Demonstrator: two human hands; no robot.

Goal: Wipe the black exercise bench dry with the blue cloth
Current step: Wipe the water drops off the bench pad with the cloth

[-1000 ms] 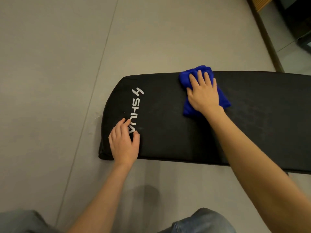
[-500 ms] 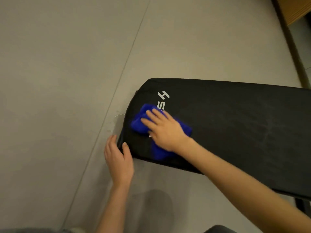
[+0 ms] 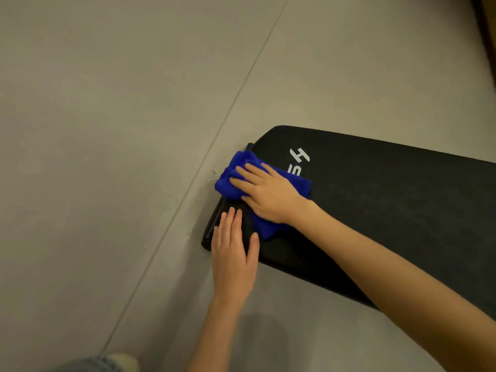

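The black exercise bench (image 3: pixel 389 210) runs from centre to the right edge, its rounded end at the left with a white logo partly covered. A bunched blue cloth (image 3: pixel 236 171) lies on that end, hanging slightly over the edge. My right hand (image 3: pixel 265 194) presses flat on the cloth, fingers pointing left. My left hand (image 3: pixel 233 253) rests flat on the bench's near left corner, fingers together and thumb apart, holding nothing.
Grey tiled floor (image 3: pixel 120 130) with a diagonal joint line surrounds the bench. A jeans leg and shoe (image 3: pixel 107 362) show at the bottom left. A dark skirting strip (image 3: pixel 483 30) runs along the top right.
My right hand slid the cloth from mid-bench to the left end and over its edge. My left hand moved off the corner, then back onto it. The view shifted left.
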